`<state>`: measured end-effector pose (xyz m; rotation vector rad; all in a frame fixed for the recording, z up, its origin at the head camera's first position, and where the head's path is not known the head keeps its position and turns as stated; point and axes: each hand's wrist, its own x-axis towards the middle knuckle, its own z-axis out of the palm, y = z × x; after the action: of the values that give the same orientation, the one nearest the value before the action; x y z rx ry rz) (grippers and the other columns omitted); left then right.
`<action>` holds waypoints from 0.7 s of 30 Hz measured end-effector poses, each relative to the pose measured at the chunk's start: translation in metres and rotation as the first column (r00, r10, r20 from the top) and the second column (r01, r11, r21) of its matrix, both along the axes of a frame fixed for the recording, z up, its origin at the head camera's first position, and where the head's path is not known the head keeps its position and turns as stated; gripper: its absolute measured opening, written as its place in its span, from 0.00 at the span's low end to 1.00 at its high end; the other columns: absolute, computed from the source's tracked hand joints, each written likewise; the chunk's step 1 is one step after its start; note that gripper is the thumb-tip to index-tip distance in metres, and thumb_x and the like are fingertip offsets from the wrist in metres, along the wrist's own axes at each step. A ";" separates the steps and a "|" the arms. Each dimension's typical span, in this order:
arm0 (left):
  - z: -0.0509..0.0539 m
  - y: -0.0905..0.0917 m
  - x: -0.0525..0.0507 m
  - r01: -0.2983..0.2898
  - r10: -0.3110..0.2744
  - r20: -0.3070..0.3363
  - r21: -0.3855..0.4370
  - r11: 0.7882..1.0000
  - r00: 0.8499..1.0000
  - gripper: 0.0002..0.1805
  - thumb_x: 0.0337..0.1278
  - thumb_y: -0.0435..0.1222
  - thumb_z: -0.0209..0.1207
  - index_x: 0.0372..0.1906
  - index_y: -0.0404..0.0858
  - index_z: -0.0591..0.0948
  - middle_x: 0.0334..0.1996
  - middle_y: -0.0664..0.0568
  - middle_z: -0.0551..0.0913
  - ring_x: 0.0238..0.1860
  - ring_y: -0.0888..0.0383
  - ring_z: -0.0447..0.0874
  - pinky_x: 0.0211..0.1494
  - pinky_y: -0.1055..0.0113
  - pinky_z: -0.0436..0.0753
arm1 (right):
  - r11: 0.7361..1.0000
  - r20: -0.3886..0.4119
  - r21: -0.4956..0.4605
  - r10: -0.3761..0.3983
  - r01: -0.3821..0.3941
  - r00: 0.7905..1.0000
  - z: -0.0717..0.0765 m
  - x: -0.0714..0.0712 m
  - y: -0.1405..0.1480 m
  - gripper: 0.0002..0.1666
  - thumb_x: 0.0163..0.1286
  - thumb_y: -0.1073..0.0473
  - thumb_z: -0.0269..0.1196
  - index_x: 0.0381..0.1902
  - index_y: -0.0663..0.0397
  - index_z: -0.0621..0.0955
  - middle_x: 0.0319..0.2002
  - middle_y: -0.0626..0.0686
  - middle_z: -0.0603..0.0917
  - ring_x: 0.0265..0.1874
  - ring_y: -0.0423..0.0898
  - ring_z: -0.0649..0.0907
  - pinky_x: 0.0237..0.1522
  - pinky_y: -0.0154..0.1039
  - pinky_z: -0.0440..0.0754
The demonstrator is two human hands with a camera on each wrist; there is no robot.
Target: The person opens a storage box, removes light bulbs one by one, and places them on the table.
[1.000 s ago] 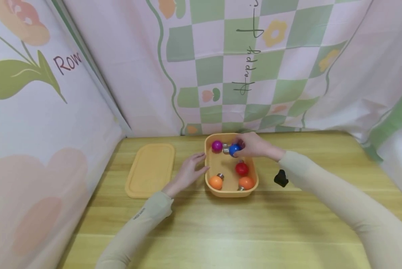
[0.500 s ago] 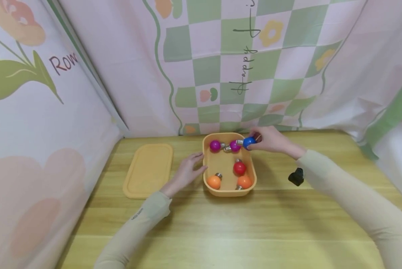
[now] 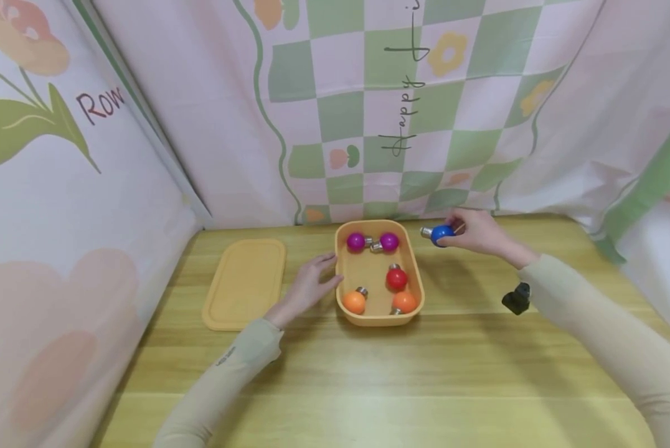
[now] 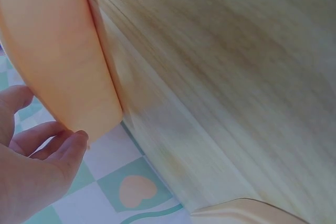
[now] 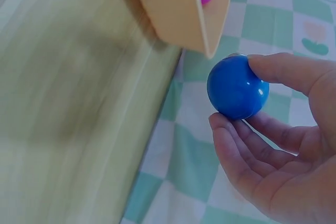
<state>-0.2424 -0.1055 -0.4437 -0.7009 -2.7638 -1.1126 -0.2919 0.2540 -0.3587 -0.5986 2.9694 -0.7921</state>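
Note:
Pinched between thumb and fingers of the right hand (image 3: 477, 233) is a blue light bulb (image 5: 238, 87), held in the air right of the yellow bin (image 3: 380, 322). Its metal base (image 3: 426, 232) points left toward the bin. Inside the bin lie two purple bulbs (image 3: 355, 242) along the back, a red bulb (image 3: 396, 279) at the right, and two orange bulbs (image 3: 354, 302) near the front. The left hand (image 3: 308, 287) rests its fingertips against the bin's left wall, fingers loosely bent; the left wrist view shows this hand (image 4: 42, 156) beside the bin's outer side (image 4: 63, 51).
A flat yellow lid (image 3: 245, 283) lies on the wooden table (image 3: 335, 386) left of the bin. A patterned curtain (image 3: 346, 112) hangs along the table's back edge, and another printed cloth (image 3: 77, 249) closes off the left side. A black wrist device (image 3: 517, 298) shows under the right sleeve.
The right hand has lifted the blue bulb out of the bin and carried it right, uncovering the second purple bulb. The left hand keeps its place against the bin.

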 end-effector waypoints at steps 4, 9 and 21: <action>-0.001 0.000 0.000 -0.002 0.002 0.011 -0.002 1.000 1.000 0.28 0.64 0.38 0.62 0.65 0.26 0.73 0.68 0.36 0.73 0.69 0.39 0.72 0.76 0.47 0.69 | 0.999 0.013 0.024 -0.034 0.034 0.999 -0.005 -0.001 0.010 0.25 0.60 0.55 0.71 0.44 0.71 0.79 0.42 0.70 0.85 0.41 0.61 0.85 0.44 0.53 0.87; -0.001 -0.001 0.000 -0.001 0.001 0.014 -0.012 1.000 1.000 0.29 0.65 0.39 0.62 0.65 0.27 0.72 0.68 0.36 0.73 0.70 0.40 0.71 0.76 0.48 0.69 | 0.996 0.032 0.065 -0.066 0.064 0.997 -0.010 -0.002 0.021 0.27 0.61 0.52 0.71 0.45 0.71 0.79 0.42 0.70 0.85 0.41 0.61 0.84 0.43 0.53 0.84; -0.001 0.000 -0.001 0.001 -0.001 -0.005 0.000 1.000 1.000 0.28 0.63 0.37 0.63 0.64 0.26 0.73 0.67 0.34 0.74 0.68 0.39 0.73 0.75 0.47 0.70 | 0.990 0.081 0.109 -0.103 0.094 0.991 -0.025 -0.007 0.035 0.32 0.61 0.49 0.70 0.48 0.74 0.78 0.43 0.71 0.84 0.40 0.61 0.83 0.44 0.58 0.83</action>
<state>-0.2434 -0.1058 -0.4448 -0.7038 -2.7596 -1.1091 -0.2992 0.2886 -0.3835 -0.4044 2.9571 -0.6448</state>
